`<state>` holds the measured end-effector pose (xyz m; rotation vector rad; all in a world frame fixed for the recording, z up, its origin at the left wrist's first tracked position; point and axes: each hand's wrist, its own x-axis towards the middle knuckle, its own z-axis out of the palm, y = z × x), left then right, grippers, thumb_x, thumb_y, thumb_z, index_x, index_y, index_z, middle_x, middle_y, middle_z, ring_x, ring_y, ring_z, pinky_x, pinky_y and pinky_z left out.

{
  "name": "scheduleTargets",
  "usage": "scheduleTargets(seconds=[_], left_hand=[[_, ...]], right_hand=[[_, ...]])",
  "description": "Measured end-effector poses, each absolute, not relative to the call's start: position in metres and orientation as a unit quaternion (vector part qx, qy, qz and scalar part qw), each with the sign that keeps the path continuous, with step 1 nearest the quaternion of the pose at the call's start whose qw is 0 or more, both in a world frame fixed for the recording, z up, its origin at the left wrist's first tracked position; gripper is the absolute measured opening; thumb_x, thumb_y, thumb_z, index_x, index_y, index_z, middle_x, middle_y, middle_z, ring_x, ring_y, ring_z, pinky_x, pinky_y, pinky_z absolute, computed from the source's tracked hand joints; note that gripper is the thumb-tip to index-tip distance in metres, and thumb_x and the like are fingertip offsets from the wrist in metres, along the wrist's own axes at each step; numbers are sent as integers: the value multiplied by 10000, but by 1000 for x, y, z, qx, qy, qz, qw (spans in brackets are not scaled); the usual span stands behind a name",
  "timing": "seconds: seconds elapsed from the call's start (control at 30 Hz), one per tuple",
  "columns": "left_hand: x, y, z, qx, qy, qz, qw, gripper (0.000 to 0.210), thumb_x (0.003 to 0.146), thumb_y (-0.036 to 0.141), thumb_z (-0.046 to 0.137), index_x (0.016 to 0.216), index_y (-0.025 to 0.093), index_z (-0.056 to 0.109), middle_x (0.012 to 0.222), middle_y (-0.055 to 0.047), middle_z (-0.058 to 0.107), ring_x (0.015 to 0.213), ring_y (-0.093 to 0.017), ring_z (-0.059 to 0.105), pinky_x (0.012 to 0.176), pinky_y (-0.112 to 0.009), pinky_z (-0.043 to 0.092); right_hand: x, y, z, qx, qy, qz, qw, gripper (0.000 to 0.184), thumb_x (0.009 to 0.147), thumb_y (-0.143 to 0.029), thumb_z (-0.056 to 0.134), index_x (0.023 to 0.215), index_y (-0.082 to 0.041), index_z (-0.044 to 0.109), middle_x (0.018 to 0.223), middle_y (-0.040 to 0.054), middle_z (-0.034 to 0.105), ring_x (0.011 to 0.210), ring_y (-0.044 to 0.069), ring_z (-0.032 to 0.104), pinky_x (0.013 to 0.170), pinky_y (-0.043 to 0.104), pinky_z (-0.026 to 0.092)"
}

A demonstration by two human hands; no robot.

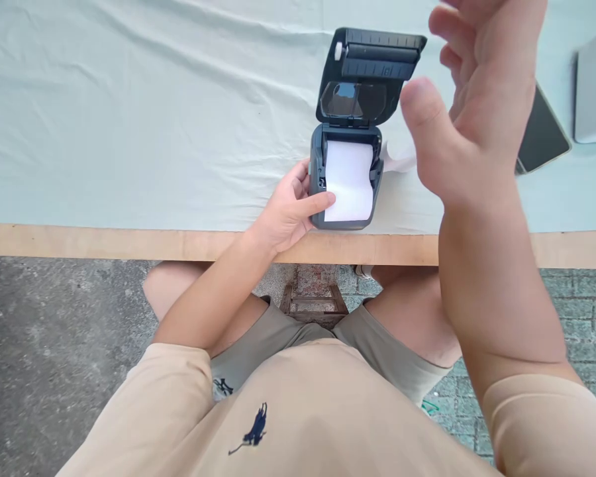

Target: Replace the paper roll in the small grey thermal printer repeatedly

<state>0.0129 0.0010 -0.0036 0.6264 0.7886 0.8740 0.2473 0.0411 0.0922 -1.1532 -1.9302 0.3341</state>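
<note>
A dark portable label printer [347,224] sits at the table's front edge with its lid [352,99] swung up and back. White paper [349,175] lies in its open bay, the loose end reaching toward me. My left hand [298,205] grips the printer's left side, its thumb pressed on the paper's lower left edge. Raised close to the camera, my right hand [477,106] is to the right of the printer, fingers apart and holding nothing; its fingertips are partly cut off by the top of the view.
A white paper strip [398,160] lies right of the printer. Farther right are a dark flat phone-like device [541,136], partly behind my right hand, and a white box-shaped object [595,93]. Pale cloth [153,132] covers the table, leaving its wooden front edge [104,244] bare.
</note>
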Motion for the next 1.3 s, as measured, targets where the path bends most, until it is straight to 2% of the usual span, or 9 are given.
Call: scheduleTargets(seconds=[0.1, 0.17, 0.27, 0.37, 0.5, 0.67, 0.8, 1.03, 1.3], left_hand=[[13, 0, -3, 293, 366, 404, 785, 938, 695, 566, 1265, 1439, 324, 748, 1625, -92, 916, 1626, -456, 845, 1070, -466, 824], [13, -1, -5, 291, 369, 398, 788, 933, 688, 572, 1263, 1424, 324, 746, 1603, -84, 923, 1574, -443, 870, 1049, -462, 818], [12, 1, -8, 287, 373, 397, 788, 945, 679, 609, 1262, 1410, 321, 738, 1567, -90, 924, 1480, -426, 905, 972, -440, 800], [11, 4, -11, 296, 368, 395, 788, 984, 682, 601, 1262, 1451, 316, 716, 1600, -110, 904, 1449, -420, 914, 943, -432, 799], [10, 5, -10, 309, 357, 391, 790, 1047, 676, 592, 1272, 1487, 290, 684, 1640, -133, 877, 1475, -434, 908, 949, -441, 821], [12, 4, -4, 299, 348, 403, 792, 1000, 770, 830, 1186, 1430, 271, 685, 1526, -145, 927, 1557, -483, 888, 1058, -535, 843], [17, 1, -1, 289, 354, 433, 777, 873, 837, 799, 1166, 1369, 274, 716, 1335, -83, 956, 1474, -444, 932, 1120, -551, 833], [19, 1, -3, 288, 348, 444, 774, 749, 861, 704, 1181, 1300, 266, 759, 1165, -20, 936, 1129, -318, 982, 853, -400, 802], [20, 9, -17, 258, 352, 447, 781, 407, 1201, 649, 849, 1334, 265, 851, 1428, -43, 960, 1659, -394, 849, 1249, -520, 813]], right_hand=[[242, 41, 96, -484, -767, 147, 395, 430, 1202, -505, 503, 1497, -437, 808, 1511, 1, 818, 1546, 359, 828, 1294, 569, 624], [242, 38, 89, -496, -756, 147, 402, 354, 1208, -431, 518, 1381, -398, 825, 1356, 50, 872, 1320, 352, 888, 1219, 567, 687], [246, 32, 71, -506, -759, 146, 382, 249, 1174, -362, 574, 1172, -344, 822, 1028, 84, 854, 1016, 357, 853, 1072, 578, 727], [255, 28, 58, -518, -794, 139, 287, 196, 1180, -379, 687, 1254, -360, 867, 1234, 115, 893, 1238, 412, 855, 1177, 626, 715], [265, 26, 60, -512, -805, 178, 240, 372, 1140, -386, 838, 1511, -380, 869, 1547, 145, 859, 1475, 478, 821, 1259, 660, 699], [257, 23, 79, -528, -802, 205, 191, 384, 1119, -365, 846, 1502, -389, 840, 1629, 133, 831, 1537, 448, 803, 1299, 631, 703], [245, 18, 95, -538, -805, 203, 147, 374, 1112, -319, 805, 1475, -401, 773, 1661, 131, 806, 1591, 442, 767, 1290, 646, 703], [239, 15, 103, -567, -793, 201, 102, 370, 1102, -351, 779, 1469, -383, 738, 1701, 152, 771, 1574, 465, 753, 1324, 701, 641], [252, 10, 93, -544, -794, 215, 165, 451, 1193, -352, 655, 1624, -398, 776, 1840, 115, 746, 1734, 413, 688, 1414, 616, 613]])
